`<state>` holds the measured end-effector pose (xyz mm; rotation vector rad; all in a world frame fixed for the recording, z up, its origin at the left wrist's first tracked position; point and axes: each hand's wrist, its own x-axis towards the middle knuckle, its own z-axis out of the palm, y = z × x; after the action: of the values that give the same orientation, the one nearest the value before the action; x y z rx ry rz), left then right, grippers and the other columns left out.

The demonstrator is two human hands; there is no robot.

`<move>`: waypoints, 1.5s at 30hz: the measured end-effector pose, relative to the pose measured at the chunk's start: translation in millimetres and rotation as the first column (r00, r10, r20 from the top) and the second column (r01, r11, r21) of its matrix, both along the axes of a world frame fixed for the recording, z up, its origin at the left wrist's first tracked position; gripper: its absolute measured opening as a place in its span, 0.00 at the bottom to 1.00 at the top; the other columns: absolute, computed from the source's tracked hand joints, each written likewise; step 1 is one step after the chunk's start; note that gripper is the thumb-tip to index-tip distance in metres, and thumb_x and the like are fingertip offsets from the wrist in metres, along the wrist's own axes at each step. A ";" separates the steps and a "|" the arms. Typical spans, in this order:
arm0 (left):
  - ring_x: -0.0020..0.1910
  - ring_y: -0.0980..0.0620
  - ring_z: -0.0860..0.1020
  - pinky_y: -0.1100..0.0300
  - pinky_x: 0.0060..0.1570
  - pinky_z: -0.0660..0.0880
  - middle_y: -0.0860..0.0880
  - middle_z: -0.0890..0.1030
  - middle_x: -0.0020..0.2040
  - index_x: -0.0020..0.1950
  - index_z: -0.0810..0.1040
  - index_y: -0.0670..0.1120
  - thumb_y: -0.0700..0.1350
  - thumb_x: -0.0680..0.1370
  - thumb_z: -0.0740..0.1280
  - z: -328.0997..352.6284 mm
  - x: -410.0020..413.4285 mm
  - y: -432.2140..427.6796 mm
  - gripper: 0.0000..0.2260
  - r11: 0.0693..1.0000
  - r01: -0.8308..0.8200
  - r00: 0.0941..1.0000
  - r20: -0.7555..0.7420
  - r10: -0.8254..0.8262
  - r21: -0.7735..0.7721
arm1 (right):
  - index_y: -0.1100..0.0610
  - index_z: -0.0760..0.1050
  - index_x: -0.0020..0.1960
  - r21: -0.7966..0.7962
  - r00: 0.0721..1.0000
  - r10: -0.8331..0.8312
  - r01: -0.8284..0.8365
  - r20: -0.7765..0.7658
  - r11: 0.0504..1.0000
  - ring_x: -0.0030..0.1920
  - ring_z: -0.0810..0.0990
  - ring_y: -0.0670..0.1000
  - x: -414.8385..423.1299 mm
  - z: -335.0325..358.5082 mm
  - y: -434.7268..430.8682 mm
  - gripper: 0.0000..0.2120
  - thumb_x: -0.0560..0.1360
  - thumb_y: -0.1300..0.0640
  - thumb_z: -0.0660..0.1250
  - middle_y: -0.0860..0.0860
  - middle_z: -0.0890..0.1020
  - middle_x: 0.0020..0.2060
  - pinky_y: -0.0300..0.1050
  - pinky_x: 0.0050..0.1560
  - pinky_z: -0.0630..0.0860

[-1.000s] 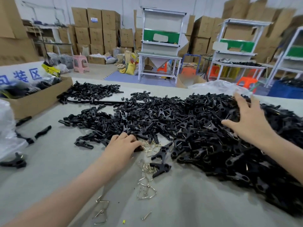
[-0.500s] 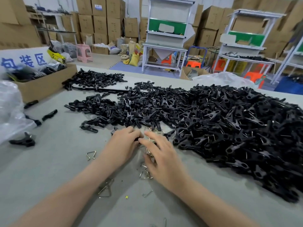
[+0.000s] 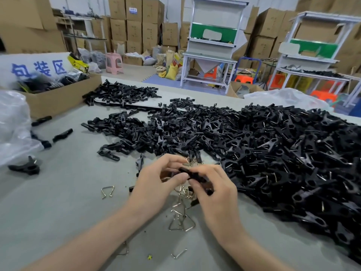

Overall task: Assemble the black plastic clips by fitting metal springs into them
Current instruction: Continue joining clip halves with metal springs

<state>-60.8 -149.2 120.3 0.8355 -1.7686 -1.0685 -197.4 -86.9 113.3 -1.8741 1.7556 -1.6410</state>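
A black plastic clip [image 3: 192,175] is held above the grey table between both hands. My left hand [image 3: 156,184] pinches its left end with thumb and fingers. My right hand [image 3: 216,189] grips its right part, fingers curled over it. Whether a spring sits in the held clip is hidden by the fingers. Loose triangular metal springs [image 3: 180,222] lie on the table just below the hands, and one spring [image 3: 107,191] lies apart to the left. A big heap of black clips [image 3: 273,153] covers the table's right half.
A cardboard box [image 3: 58,98] with dark parts stands at the back left, beside a clear plastic bag [image 3: 13,126]. A smaller clip pile [image 3: 121,92] lies at the far edge. Single clips [image 3: 25,168] lie scattered at left. Bare table surface [image 3: 58,212] lies left of the hands.
My right hand left the clip heap and came to the left hand near the springs. Both hands have risen off the table and now hold one black clip between them.
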 end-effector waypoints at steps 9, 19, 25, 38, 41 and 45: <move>0.50 0.56 0.81 0.56 0.54 0.76 0.59 0.83 0.50 0.48 0.78 0.57 0.37 0.73 0.73 -6.1 -1.5 -2.9 0.15 0.993 -0.052 0.996 -0.071 0.060 0.104 | 0.46 0.75 0.59 0.043 0.995 -0.078 0.075 0.058 0.996 0.43 0.75 0.45 -3.9 -3.4 -0.2 0.20 0.74 0.66 0.68 0.44 0.74 0.44 0.32 0.45 0.72; 0.45 0.52 0.84 0.64 0.47 0.79 0.51 0.85 0.45 0.43 0.83 0.49 0.28 0.74 0.67 -7.6 -1.9 -2.4 0.15 0.972 0.104 0.984 -0.166 -0.070 0.210 | 0.44 0.71 0.43 -0.017 0.944 -0.056 0.065 0.325 0.998 0.40 0.75 0.45 -6.0 -1.9 11.2 0.08 0.73 0.56 0.68 0.40 0.77 0.39 0.39 0.47 0.72; 0.39 0.55 0.79 0.65 0.46 0.77 0.43 0.84 0.43 0.47 0.83 0.53 0.34 0.74 0.70 -7.2 -0.7 -1.1 0.13 0.977 0.153 0.986 -0.094 -0.141 0.147 | 0.47 0.74 0.48 0.005 0.925 -0.041 0.042 0.378 0.999 0.45 0.82 0.48 -8.6 -1.6 11.4 0.08 0.74 0.59 0.68 0.46 0.83 0.41 0.44 0.50 0.76; 0.35 0.54 0.72 0.64 0.39 0.72 0.47 0.82 0.41 0.68 0.68 0.62 0.36 0.73 0.72 -0.3 1.5 3.6 0.31 0.940 0.259 0.964 -0.123 -0.236 0.221 | 0.43 0.81 0.48 0.113 0.961 -0.025 -0.007 0.277 0.994 0.50 0.79 0.43 -8.7 -2.3 12.3 0.07 0.71 0.52 0.71 0.41 0.82 0.47 0.32 0.51 0.72; 0.33 0.58 0.73 0.67 0.39 0.72 0.52 0.80 0.39 0.68 0.69 0.61 0.36 0.73 0.72 -1.1 2.2 2.8 0.30 0.937 0.269 0.961 -0.122 -0.247 0.222 | 0.45 0.82 0.49 0.086 0.972 0.003 -0.024 0.237 0.996 0.51 0.79 0.45 -7.8 -1.6 11.8 0.08 0.72 0.54 0.71 0.40 0.81 0.46 0.35 0.52 0.73; 0.36 0.57 0.75 0.69 0.42 0.73 0.50 0.81 0.39 0.67 0.71 0.60 0.36 0.73 0.72 -1.8 2.1 1.4 0.28 0.930 0.284 0.956 -0.141 -0.256 0.234 | 0.44 0.82 0.48 0.077 0.960 0.034 -0.057 0.278 0.995 0.48 0.80 0.47 -8.7 -1.3 10.7 0.08 0.71 0.55 0.71 0.41 0.81 0.44 0.40 0.48 0.76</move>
<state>-58.7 -147.8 118.4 0.6792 -1.7105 -1.5186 -206.1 -76.2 111.9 -1.5488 1.6269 -1.6876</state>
